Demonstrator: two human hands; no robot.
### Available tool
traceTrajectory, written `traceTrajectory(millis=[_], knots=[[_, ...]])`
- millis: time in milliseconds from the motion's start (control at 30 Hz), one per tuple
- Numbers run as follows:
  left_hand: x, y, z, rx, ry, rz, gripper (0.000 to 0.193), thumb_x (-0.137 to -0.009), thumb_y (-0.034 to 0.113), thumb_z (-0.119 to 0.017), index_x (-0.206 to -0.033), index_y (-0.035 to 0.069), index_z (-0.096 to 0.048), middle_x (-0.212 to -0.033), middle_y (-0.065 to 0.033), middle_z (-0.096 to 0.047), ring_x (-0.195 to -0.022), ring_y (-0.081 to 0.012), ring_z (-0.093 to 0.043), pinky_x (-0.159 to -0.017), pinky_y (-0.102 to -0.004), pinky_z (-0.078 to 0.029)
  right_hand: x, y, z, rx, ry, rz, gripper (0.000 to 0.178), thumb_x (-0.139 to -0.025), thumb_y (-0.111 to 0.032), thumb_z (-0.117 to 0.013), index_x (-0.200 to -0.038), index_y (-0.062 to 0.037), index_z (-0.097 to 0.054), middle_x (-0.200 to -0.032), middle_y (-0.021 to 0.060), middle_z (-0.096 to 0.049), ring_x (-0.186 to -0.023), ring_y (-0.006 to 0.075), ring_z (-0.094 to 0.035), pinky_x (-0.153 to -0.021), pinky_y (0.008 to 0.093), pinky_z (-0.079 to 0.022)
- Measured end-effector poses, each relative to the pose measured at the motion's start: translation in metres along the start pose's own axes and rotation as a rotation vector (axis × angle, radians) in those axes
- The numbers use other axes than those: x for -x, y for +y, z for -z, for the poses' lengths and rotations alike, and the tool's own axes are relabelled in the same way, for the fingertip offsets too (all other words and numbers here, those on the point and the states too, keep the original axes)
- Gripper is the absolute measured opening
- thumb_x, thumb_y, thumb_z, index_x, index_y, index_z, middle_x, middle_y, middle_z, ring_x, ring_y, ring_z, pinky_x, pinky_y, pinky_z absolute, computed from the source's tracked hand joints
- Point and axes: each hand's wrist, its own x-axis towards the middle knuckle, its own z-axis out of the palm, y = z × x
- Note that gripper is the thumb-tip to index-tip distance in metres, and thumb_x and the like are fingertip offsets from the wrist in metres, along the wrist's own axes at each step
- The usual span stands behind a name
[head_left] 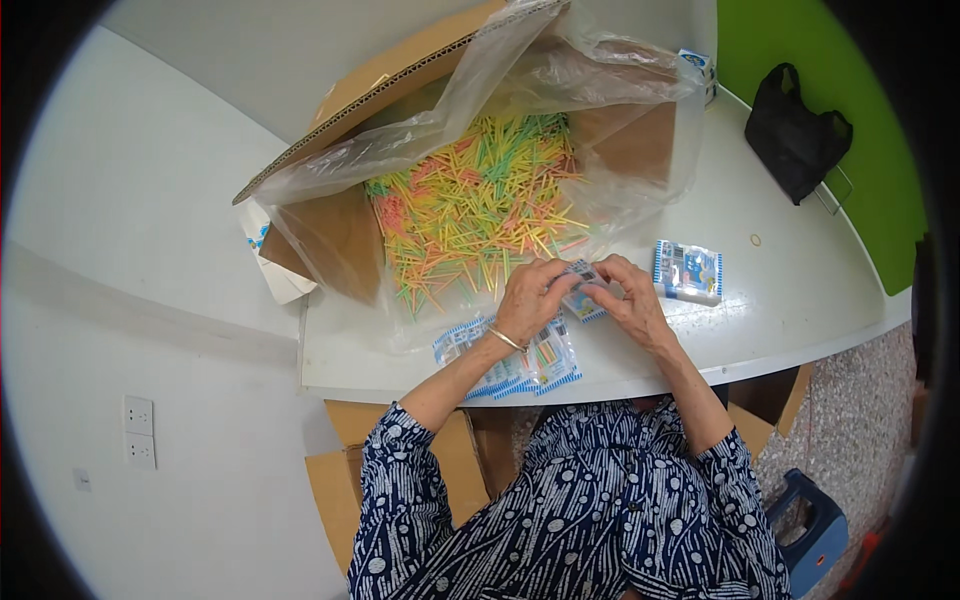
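Note:
Both my hands meet over the table's near half, gripping one small blue-and-white plastic packet (pixel 585 308) between them. My left hand (pixel 532 300) pinches its left side, and my right hand (pixel 630 300) has thumb and fingers on the other. Whether anything is inside this packet I cannot make out. Under my left wrist lie several similar flat packets (pixel 556 362), one showing coloured sticks through its clear window. Just beyond my hands, a big cardboard box lined with clear plastic holds a heap of thin yellow, green and pink sticks (pixel 480 205).
A stack of blue-and-white packets (pixel 690 270) stands right of my right hand. Beyond it are a rubber band (pixel 755 240) and a black plastic bag (pixel 795 135) by the green wall. The box's flap (pixel 350 100) rises at back left. Cardboard boxes (pixel 400 460) sit below the table edge.

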Motion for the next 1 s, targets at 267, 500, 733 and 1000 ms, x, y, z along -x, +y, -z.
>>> traceTrajectory(millis=[267, 500, 733, 1000], knots=[[0.009, -0.016, -0.007, 0.364, 0.018, 0.153, 0.015, -0.088, 0.013, -0.058, -0.089, -0.001, -0.064, -0.066, 0.001, -0.053, -0.063, -0.003, -0.043, -0.056, -0.0222, -0.038, 0.002, -0.007, -0.002, -0.13, 0.014, -0.148, 0.019, -0.08, -0.016, -0.067, -0.081, 0.003, -0.063, -0.066, 0.0084, -0.057, -0.06, 0.0145, -0.051, -0.055, 0.0282, -0.038], [0.011, -0.011, -0.001, 0.19, 0.033, 0.127, 0.016, -0.088, 0.014, -0.059, -0.087, -0.002, -0.062, -0.066, -0.0002, -0.05, -0.063, -0.0044, -0.042, -0.056, -0.0216, -0.037, 0.0, -0.012, -0.002, -0.031, -0.053, -0.063, 0.024, -0.082, -0.02, -0.065, -0.08, 0.0041, -0.063, -0.063, 0.0112, -0.055, -0.056, 0.0168, -0.049, -0.053, 0.03, -0.038], [-0.015, -0.055, 0.064, -0.307, 0.093, -0.155, 0.025, -0.082, 0.02, -0.061, -0.101, 0.003, -0.062, -0.1, -0.0144, -0.061, -0.094, -0.0291, -0.054, -0.082, -0.0382, -0.041, 0.0, -0.009, 0.006, -0.071, -0.027, -0.176, 0.022, -0.085, -0.017, -0.06, -0.079, 0.004, -0.06, -0.062, 0.011, -0.053, -0.055, 0.0157, -0.047, -0.052, 0.0298, -0.037], [-0.019, -0.122, 0.121, -1.18, -0.164, -0.112, 0.047, -0.078, 0.013, -0.057, -0.125, 0.016, -0.053, -0.145, -0.0175, -0.027, -0.13, -0.0376, -0.029, -0.103, -0.0533, -0.024, 0.002, -0.006, 0.003, -0.136, -0.043, -0.225, 0.022, -0.088, -0.018, -0.059, -0.08, 0.0028, -0.06, -0.06, 0.0025, -0.052, -0.057, 0.0071, -0.044, -0.051, 0.0241, -0.036]])
